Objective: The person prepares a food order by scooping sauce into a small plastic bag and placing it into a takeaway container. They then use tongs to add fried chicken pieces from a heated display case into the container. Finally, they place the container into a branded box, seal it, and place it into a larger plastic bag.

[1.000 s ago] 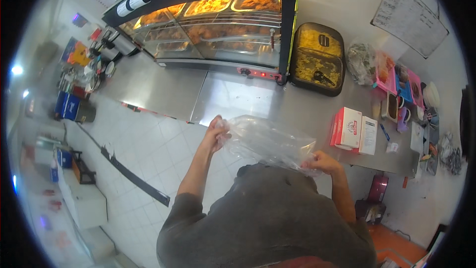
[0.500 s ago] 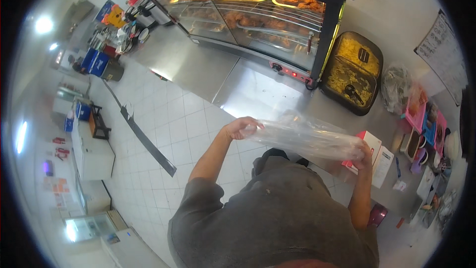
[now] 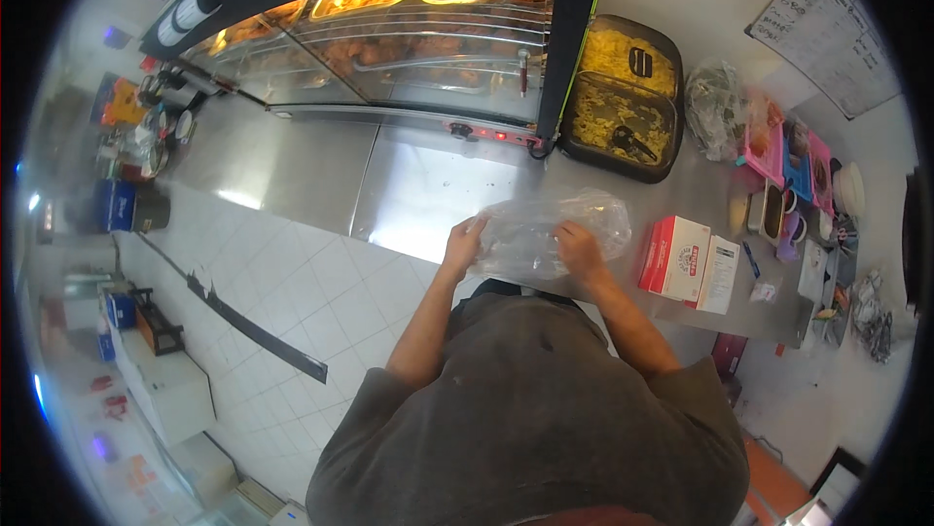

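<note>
Clear plastic bag (image 3: 550,232) now lies low on the steel counter (image 3: 428,190), at roughly 12 o'clock from the person's chest. A second ago it was held up and stretched wide between both hands, above the counter edge; half a second ago it was still spread in the air. It has since come down and bunched into a shorter, crumpled shape, its far end at 2 o'clock toward the red-and-white box (image 3: 673,255). Judgement: the bag is being gathered or pressed flat on the surface rather than held open.

Left hand (image 3: 464,242): closed on the bag's near left edge, at 11 o'clock from the chest. The fingers curl over the plastic; the forearm runs up from the lower frame, the elbow bent and held out to the side.

Right hand (image 3: 580,250): laid on top of the bag near its middle, at 1 o'clock. The fingers are bent down into the plastic and appear to pinch it. Whether the thumb is under the film cannot be told. The forearm comes in steeply from the lower right.

The hands have drawn closer together than in either earlier view.

Surroundings: a heated display case (image 3: 409,30) with fried food stands at 12 o'clock beyond the bag. A black tray of yellow crumb (image 3: 623,98) sits at 1 o'clock, with a scoop in it. The box stands just beside the bag's right end, not touching that I can confirm.
</note>
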